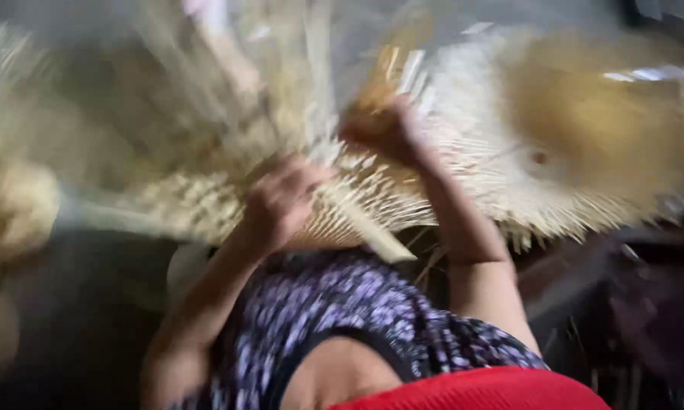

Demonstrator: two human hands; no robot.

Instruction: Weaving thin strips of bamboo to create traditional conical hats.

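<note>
The frame is motion-blurred. My left hand [281, 199] presses on a pale fan-shaped piece of woven bamboo strips [357, 205] held over my lap. My right hand [384, 129] is closed on the upper part of the same woven piece, where loose strips [296, 68] stick up and away from me. Thin strip ends splay out along the piece's near edge. Both forearms reach forward from a dark flower-patterned garment [342, 304].
A large round woven bamboo item [585, 129] with a golden centre lies at the right. More pale bamboo bundles [15, 205] are at the left. Dark floor lies at lower left, dark clutter at lower right. A red cloth edge [479, 391] fills the bottom.
</note>
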